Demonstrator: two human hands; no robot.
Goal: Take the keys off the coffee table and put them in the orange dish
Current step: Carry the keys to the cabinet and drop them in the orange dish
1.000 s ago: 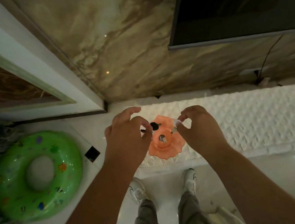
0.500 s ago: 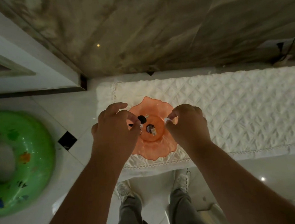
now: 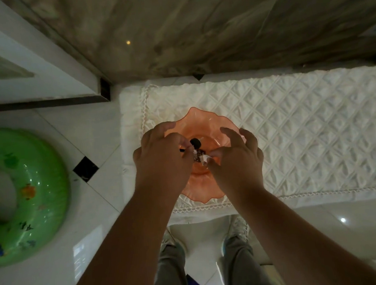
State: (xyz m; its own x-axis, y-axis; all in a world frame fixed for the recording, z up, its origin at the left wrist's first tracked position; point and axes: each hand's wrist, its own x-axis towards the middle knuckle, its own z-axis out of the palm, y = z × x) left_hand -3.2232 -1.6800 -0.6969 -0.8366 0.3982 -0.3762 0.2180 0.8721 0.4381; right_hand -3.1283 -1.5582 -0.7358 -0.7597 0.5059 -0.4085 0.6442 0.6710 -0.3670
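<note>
The orange dish (image 3: 203,116), glassy with a wavy rim, stands on a white quilted cloth (image 3: 305,120) at the left end of a low cabinet top. Both my hands hover over its middle. My left hand (image 3: 161,158) pinches the keys (image 3: 196,143); a black key head and a small dark fob show just above the dish's centre. My right hand (image 3: 238,160) touches the bunch's pale tag with thumb and forefinger, its other fingers spread. The near part of the dish is hidden under my hands.
A green inflatable swim ring (image 3: 33,178) lies on the tiled floor to the left. A marble wall (image 3: 195,28) rises right behind the cabinet. My feet (image 3: 235,229) stand against the cabinet's front edge. The cloth stretches away to the right.
The view has tilted down and closer to the dish. Both hands have sunk toward the dish's centre with the keys, and the right hand's fingers have spread apart.
</note>
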